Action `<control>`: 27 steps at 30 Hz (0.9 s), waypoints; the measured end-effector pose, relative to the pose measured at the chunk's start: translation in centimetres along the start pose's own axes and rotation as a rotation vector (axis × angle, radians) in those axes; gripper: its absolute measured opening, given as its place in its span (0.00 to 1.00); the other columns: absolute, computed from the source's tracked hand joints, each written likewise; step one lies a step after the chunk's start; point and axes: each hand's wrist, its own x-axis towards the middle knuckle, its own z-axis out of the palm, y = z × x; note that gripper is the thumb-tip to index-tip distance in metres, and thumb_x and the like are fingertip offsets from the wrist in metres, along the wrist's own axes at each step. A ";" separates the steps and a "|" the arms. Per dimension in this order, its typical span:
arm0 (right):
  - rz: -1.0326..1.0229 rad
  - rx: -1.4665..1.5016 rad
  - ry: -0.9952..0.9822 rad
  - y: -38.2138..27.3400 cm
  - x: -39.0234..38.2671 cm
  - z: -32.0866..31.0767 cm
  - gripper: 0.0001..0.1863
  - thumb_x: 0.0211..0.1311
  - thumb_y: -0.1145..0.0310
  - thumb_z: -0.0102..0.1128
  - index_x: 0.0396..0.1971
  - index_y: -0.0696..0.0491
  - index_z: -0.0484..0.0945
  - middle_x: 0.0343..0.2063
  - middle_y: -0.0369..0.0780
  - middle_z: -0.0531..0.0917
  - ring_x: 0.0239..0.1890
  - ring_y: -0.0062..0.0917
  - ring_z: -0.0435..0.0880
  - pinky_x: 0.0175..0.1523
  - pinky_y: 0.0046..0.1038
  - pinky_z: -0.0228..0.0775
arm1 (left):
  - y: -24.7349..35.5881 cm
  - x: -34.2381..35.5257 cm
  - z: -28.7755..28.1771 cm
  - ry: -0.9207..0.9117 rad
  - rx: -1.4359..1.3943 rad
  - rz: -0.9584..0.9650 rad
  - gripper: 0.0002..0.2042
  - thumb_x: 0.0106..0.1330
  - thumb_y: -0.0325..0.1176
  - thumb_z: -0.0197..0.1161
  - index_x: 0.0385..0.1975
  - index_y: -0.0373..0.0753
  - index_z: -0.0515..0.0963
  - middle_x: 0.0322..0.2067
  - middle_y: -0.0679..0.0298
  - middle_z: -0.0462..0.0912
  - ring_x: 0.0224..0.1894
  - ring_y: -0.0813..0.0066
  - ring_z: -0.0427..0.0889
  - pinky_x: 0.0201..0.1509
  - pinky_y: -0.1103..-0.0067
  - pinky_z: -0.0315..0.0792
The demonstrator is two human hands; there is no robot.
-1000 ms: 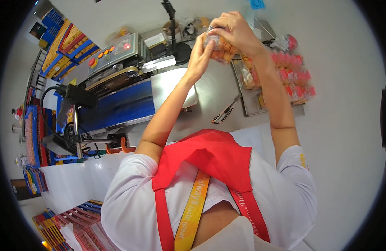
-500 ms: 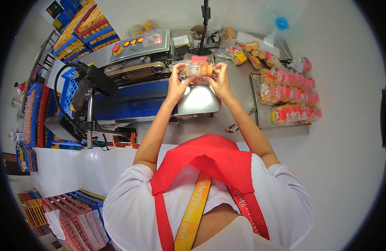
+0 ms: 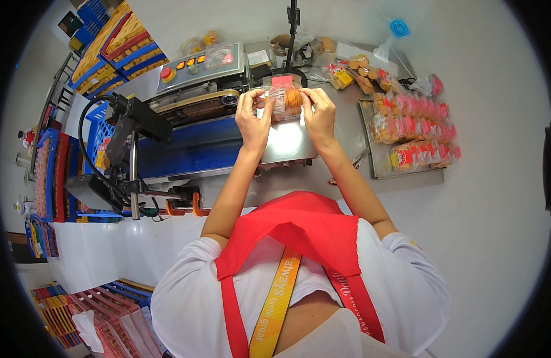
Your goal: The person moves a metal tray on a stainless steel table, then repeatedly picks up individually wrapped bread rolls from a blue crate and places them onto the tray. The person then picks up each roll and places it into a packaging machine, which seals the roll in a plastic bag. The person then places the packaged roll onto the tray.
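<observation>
A clear plastic packet of round orange-brown biscuits [image 3: 293, 103], with a red patch near its top, is in front of me over a shiny metal plate [image 3: 282, 142]. My left hand [image 3: 253, 119] pinches the packet's left side between thumb and fingers. On the opposite side my right hand [image 3: 319, 118] has closed thumb and fingers on its edge. Immediately left of the plate runs the blue belt [image 3: 192, 148] of a conveyor machine.
At the right, a metal tray [image 3: 371, 156] holds rows of packed biscuits. More biscuit packets [image 3: 359, 68] lie at the back. A control panel [image 3: 195, 67] with a red button stands behind the belt. Stacked crates [image 3: 123, 45] rise at the left, and a black upright post [image 3: 292, 36] stands behind my hands.
The packet has been turned in my hands, so its biscuits and red patch show more fully. My right hand has moved slightly right, and both hands now grip the packet's sides.
</observation>
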 end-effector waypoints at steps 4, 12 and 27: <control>0.196 0.091 -0.046 -0.9 -0.1 0.0 0.04 0.56 0.75 0.58 0.30 0.60 0.79 0.24 0.40 0.80 0.24 0.24 0.78 0.31 0.24 0.69 | 0.7 0.8 -0.5 -0.009 0.024 0.006 0.05 0.58 0.26 0.63 0.33 0.33 0.80 0.27 0.62 0.80 0.28 0.79 0.80 0.34 0.83 0.74; 0.349 0.328 -0.121 0.5 0.5 0.3 0.04 0.56 0.75 0.59 0.27 0.60 0.79 0.25 0.37 0.80 0.26 0.16 0.77 0.33 0.19 0.68 | -0.5 1.5 -1.5 -0.155 -0.104 -0.295 0.07 0.59 0.28 0.64 0.33 0.31 0.80 0.24 0.70 0.81 0.27 0.85 0.78 0.33 0.87 0.71; 0.376 0.831 -0.273 3.7 1.7 0.4 0.02 0.53 0.77 0.63 0.27 0.59 0.83 0.32 0.37 0.82 0.36 0.18 0.77 0.45 0.20 0.69 | -4.3 3.3 -1.6 -0.326 -0.479 -0.168 0.03 0.54 0.23 0.67 0.28 0.35 0.83 0.34 0.61 0.83 0.38 0.78 0.79 0.44 0.82 0.72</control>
